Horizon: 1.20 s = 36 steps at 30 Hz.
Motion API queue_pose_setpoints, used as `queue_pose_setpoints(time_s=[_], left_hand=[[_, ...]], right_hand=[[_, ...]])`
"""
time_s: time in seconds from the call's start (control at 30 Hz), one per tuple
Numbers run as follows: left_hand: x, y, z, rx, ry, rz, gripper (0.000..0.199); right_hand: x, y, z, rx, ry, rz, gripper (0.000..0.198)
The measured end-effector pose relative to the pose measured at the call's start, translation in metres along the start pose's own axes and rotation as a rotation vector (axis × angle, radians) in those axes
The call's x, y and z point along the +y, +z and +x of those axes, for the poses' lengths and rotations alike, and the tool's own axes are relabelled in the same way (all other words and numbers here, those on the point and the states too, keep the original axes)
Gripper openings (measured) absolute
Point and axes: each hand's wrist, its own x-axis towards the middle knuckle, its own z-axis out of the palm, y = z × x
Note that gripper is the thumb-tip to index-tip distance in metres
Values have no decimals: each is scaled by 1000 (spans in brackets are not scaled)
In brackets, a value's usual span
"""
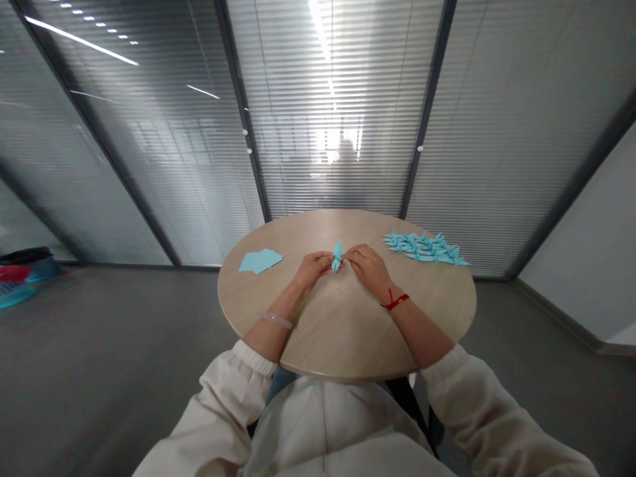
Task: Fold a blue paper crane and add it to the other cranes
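A light-blue origami piece (337, 256), folded narrow with a pointed top and a split lower end, is held upright over the middle of the table. My left hand (315, 267) pinches it from the left, fingertips around its lower part. From the other side, my right hand (366, 266) has its thumb and fingers closed at the piece's right edge. Fingers partly hide the lower folds. Off to the left lie flat sheets of light-blue paper (261, 261), loosely overlapping. Several folded paper cranes (424, 247) in the same blue sit in rows at the right.
The round wooden table (342, 344) stands close against a glass wall with blinds (338, 179). My lap meets its front edge. On the floor at far left are a dark-rimmed bin (37, 263) and a red and blue item (14, 285).
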Motion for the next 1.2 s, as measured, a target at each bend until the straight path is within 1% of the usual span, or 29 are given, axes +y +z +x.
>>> queue_pose_setpoints(time_s=[0.1,0.3,0.47,0.63,0.77,0.83,0.9,1.0,1.03,1.1,1.13,1.2], left_hand=[[-1,0,0,23,1,-31,17],[0,0,0,27,-9,-56,18],[-1,-3,0,-8,6,-83,16],[-7,-5,3,-40,-31,-208,23],[-7,-4,5,-55,-59,-306,24],[-6,-3,5,-51,-37,-279,28],[-5,-2,4,-41,5,-202,37],[-3,-1,3,-18,69,-106,48],[-3,-1,2,-15,85,-84,49],[-2,0,1,-22,106,-36,52],[-2,1,1,-28,111,-10,54],[-3,1,1,-38,115,42,63]], right_hand=[[-2,3,-1,38,34,43,31],[-2,7,-2,23,-8,112,41],[1,7,-2,-11,-10,63,46],[-1,3,-2,-76,-27,-21,49],[-1,2,-2,-112,-29,-63,52],[-1,2,-2,-119,-24,-49,53],[0,3,-2,-96,-2,9,54],[0,5,-1,9,75,209,48],[-1,6,-1,58,129,294,43],[-2,9,0,147,285,468,33],[-2,11,1,176,374,547,33],[-3,13,2,163,488,670,33]])
